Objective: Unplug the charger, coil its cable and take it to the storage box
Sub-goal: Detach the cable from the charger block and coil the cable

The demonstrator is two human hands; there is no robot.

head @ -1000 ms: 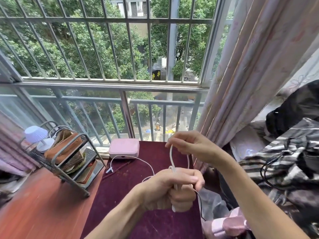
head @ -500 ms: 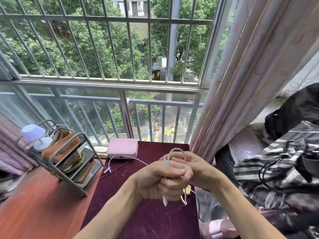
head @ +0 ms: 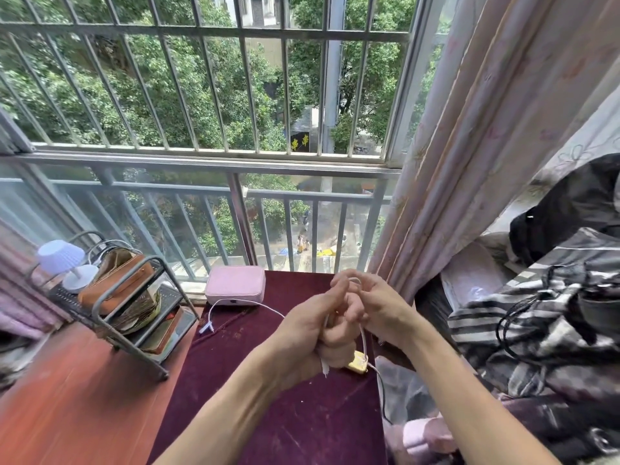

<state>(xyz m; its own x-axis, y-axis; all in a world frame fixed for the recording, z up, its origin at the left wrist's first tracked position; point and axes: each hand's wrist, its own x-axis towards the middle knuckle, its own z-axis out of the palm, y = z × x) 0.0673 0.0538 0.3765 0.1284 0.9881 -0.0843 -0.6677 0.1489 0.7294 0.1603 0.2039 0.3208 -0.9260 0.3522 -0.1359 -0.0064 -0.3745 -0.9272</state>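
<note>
A thin white charger cable (head: 246, 302) arcs over the dark red cloth, its free plug end (head: 206, 328) lying near the pink box (head: 235, 285). My left hand (head: 310, 333) is closed around folded loops of the cable above the cloth. My right hand (head: 375, 307) pinches a loop of the cable at the top of the bundle, touching the left hand. A yellowish charger block (head: 357, 362) hangs just below my left fist.
A metal wire rack (head: 134, 330) with a brown pouch and a small white lamp (head: 63, 263) stands at the left on the wooden desk. Curtain (head: 469, 146) and piled striped clothing with black cords (head: 536, 317) fill the right. Window bars lie beyond.
My right hand dropped from above onto the left fist, laying another loop on the bundle. The loose cable on the cloth has shortened, and the charger block now shows under the left hand.
</note>
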